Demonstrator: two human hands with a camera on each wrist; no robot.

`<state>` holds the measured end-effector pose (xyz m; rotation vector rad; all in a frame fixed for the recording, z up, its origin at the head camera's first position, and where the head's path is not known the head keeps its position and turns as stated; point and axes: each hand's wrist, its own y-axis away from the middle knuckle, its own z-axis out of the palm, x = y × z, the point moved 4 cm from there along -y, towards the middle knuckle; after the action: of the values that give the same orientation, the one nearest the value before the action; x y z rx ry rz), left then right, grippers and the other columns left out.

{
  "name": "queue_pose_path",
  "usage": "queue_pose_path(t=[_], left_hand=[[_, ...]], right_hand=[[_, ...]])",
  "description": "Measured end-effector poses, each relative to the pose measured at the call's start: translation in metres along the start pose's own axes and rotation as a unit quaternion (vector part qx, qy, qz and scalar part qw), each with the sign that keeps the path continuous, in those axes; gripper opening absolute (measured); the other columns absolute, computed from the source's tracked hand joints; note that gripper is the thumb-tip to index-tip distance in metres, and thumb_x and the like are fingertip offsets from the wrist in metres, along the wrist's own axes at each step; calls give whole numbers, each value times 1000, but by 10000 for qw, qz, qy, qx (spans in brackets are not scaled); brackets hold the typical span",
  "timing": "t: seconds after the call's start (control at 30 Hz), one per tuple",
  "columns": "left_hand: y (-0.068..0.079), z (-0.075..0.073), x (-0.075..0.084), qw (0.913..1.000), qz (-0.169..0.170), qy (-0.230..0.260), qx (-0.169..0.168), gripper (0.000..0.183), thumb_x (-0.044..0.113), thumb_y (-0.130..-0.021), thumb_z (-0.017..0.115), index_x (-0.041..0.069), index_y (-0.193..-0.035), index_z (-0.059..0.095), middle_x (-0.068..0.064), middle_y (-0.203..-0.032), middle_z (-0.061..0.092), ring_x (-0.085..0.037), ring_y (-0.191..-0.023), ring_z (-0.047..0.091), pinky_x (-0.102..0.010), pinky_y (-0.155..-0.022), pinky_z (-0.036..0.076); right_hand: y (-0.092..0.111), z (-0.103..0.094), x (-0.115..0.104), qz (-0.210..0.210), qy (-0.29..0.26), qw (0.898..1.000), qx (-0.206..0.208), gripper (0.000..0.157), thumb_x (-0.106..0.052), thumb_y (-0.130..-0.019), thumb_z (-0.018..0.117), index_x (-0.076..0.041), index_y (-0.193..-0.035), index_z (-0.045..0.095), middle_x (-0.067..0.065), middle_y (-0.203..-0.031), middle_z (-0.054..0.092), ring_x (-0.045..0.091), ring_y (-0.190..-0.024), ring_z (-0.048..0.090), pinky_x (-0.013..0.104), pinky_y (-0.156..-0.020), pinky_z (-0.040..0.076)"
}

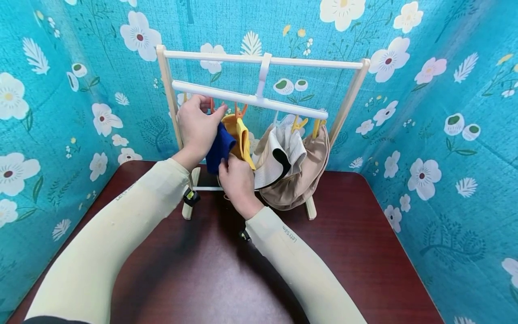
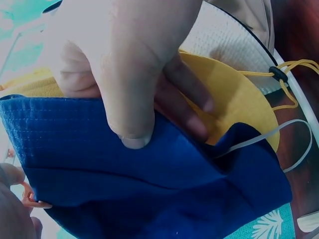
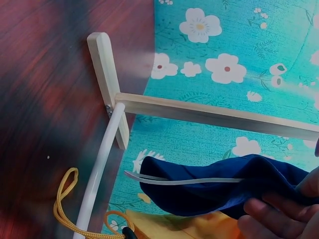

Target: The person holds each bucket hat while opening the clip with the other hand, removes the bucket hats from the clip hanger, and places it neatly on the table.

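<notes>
We judge the hanging stage well advanced if the hats are being put up: a yellow hat (image 1: 244,139), a white hat (image 1: 265,175) and a tan hat (image 1: 315,164) hang from the hanger (image 1: 214,93) through the middle of the frame, leaving the blue hat (image 1: 216,150), left of centre, as the one being worked on. If they are coming down, nearly all remains; we cannot tell which. Our left hand (image 1: 200,123), above it, seems to pinch an orange clip (image 1: 212,106) between thumb and fingers, while our right hand (image 1: 238,180), just below centre, pinches the blue cloth, thumb in front and fingers behind. That cloth looks soft and matte, with stitched rows and a thin pale strap looping off it. The white hat has a waffle-textured brim edged in black; the tan one droops in wide, floppy folds. In the left wrist view's upper right, a yellow cord (image 2: 301,62) runs through a black toggle (image 2: 278,74). The rack (image 1: 323,62) has straight, pale wooden posts, and the dark red table (image 1: 178,256) below is faintly glossy.
</notes>
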<state>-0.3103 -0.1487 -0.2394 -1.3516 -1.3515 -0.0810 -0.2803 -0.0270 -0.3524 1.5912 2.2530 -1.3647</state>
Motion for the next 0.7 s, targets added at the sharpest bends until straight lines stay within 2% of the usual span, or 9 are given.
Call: queue_pose_path(t=[0.4,0.7], left_hand=[[0,4,-4,9996,75,-275,-70,42,51,-89,76,11,-101,73,-3,-101,77,-21,-107,61,-46,-102,34],[0,6,-4,9994,39,-301,-137,40,49,-90,76,11,-100,73,-3,-102,77,-20,-110,62,-45,-103,33]], right_hand=[[3,0,4,30,19,10000,-4,32,-24,-101,57,-19,-70,52,-1,-58,57,20,-56,63,38,-50,49],[6,-1,7,37,96,9999,51,31,-23,-100,57,-19,-69,52,1,-59,59,24,-57,65,41,-51,51]])
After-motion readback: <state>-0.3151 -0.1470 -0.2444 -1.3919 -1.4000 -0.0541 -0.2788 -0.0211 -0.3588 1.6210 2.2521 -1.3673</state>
